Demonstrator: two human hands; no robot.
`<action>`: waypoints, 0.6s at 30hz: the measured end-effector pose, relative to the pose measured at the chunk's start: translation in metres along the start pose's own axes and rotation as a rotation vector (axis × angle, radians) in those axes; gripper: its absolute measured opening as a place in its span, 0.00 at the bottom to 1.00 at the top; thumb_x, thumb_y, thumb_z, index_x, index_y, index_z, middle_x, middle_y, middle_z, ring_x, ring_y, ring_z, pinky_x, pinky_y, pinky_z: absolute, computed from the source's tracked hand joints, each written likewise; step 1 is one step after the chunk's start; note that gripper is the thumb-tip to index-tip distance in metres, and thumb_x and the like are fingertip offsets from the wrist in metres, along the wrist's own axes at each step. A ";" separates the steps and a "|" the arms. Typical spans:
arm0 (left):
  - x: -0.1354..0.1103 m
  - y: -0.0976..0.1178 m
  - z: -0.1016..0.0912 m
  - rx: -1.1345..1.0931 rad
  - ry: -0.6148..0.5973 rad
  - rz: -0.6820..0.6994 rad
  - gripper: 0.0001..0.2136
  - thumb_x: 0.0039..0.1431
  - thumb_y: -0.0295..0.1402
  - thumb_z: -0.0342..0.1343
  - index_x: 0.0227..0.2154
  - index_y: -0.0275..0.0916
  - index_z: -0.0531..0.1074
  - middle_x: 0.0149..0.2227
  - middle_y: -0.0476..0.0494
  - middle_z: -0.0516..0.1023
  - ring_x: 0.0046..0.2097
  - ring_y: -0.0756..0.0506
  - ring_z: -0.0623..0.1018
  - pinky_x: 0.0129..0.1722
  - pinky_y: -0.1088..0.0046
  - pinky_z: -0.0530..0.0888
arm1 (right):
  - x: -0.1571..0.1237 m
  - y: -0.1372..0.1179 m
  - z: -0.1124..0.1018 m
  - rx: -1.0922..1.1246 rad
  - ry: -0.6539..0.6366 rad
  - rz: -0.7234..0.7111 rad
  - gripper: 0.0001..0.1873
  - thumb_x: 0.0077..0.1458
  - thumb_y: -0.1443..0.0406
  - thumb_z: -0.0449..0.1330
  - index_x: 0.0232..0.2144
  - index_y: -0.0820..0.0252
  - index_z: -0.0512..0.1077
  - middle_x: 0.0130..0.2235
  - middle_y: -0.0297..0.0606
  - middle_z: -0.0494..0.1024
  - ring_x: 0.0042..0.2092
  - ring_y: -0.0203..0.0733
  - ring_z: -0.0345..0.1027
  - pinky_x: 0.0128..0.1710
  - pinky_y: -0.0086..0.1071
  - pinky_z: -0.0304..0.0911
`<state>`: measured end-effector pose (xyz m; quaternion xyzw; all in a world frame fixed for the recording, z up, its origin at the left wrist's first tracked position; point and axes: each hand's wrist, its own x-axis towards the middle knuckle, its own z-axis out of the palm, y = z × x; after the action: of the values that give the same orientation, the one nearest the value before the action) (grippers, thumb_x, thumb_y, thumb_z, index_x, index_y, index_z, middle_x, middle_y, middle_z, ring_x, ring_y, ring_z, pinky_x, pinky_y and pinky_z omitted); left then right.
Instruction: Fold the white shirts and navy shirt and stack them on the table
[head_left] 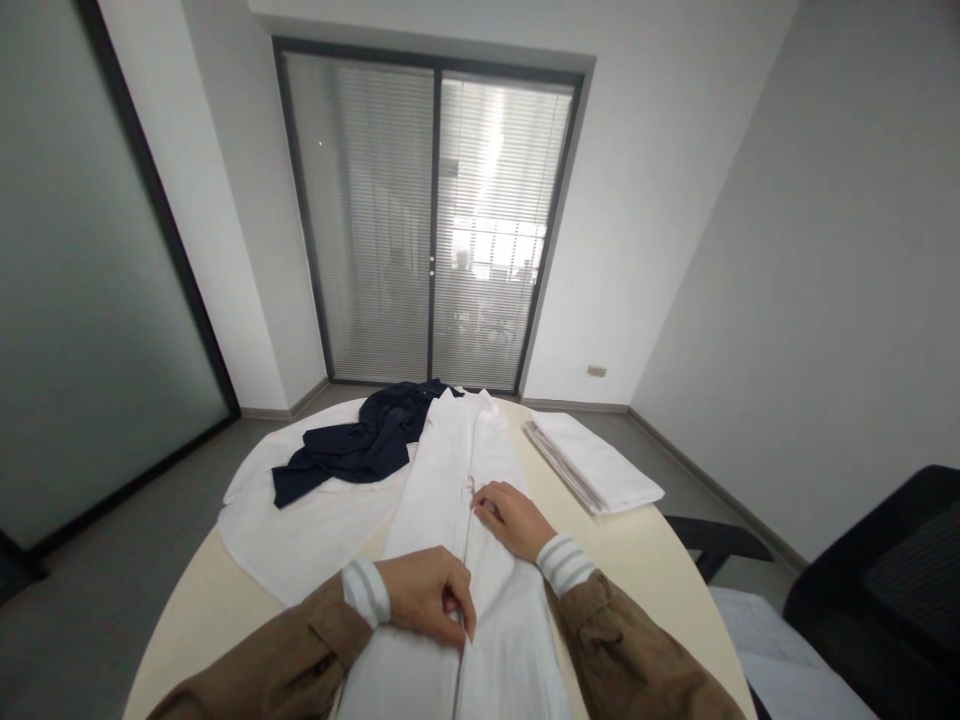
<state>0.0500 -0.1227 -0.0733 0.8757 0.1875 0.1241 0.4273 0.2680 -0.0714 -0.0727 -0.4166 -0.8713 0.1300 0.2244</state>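
Note:
A long white garment [442,500] lies lengthwise on the round cream table [191,620], its two sides meeting along a line down the middle. My left hand [431,595] is closed, thumb and fingers pinching the garment's cloth at that line, close to me. Farther up, my right hand [516,518] rests on the right side, its fingertips closed on the cloth by the same line, where a small tie or loop shows. The garment's near end runs out of the picture.
Left of the garment, a crumpled dark navy garment [360,445] lies over spread white cloth [300,535]. A folded stack of white cloth [592,460] sits at the table's right edge. A black office chair [885,580] stands at the right, with white papers [780,650] beside it.

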 end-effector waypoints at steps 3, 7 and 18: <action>-0.001 0.000 0.000 0.020 -0.001 -0.003 0.07 0.49 0.34 0.67 0.34 0.43 0.83 0.22 0.54 0.67 0.25 0.54 0.67 0.28 0.79 0.65 | -0.005 -0.009 0.006 -0.018 -0.016 0.024 0.13 0.63 0.65 0.54 0.49 0.57 0.70 0.49 0.44 0.74 0.51 0.46 0.66 0.54 0.42 0.61; -0.001 0.000 0.000 0.055 -0.002 -0.026 0.07 0.49 0.35 0.67 0.32 0.43 0.84 0.21 0.53 0.69 0.25 0.53 0.68 0.27 0.79 0.65 | -0.012 -0.022 0.015 -0.166 -0.030 0.035 0.24 0.65 0.60 0.50 0.62 0.53 0.59 0.59 0.49 0.66 0.62 0.52 0.57 0.62 0.56 0.49; -0.001 0.000 0.000 0.011 -0.010 0.006 0.09 0.51 0.41 0.68 0.33 0.45 0.84 0.23 0.50 0.77 0.26 0.51 0.71 0.29 0.78 0.68 | -0.031 -0.040 0.037 -0.305 0.046 0.222 0.32 0.63 0.52 0.51 0.66 0.57 0.57 0.64 0.55 0.63 0.66 0.69 0.49 0.60 0.67 0.45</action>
<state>0.0488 -0.1234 -0.0739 0.8793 0.1835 0.1201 0.4228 0.2401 -0.1217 -0.0976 -0.5424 -0.8241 0.0110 0.1630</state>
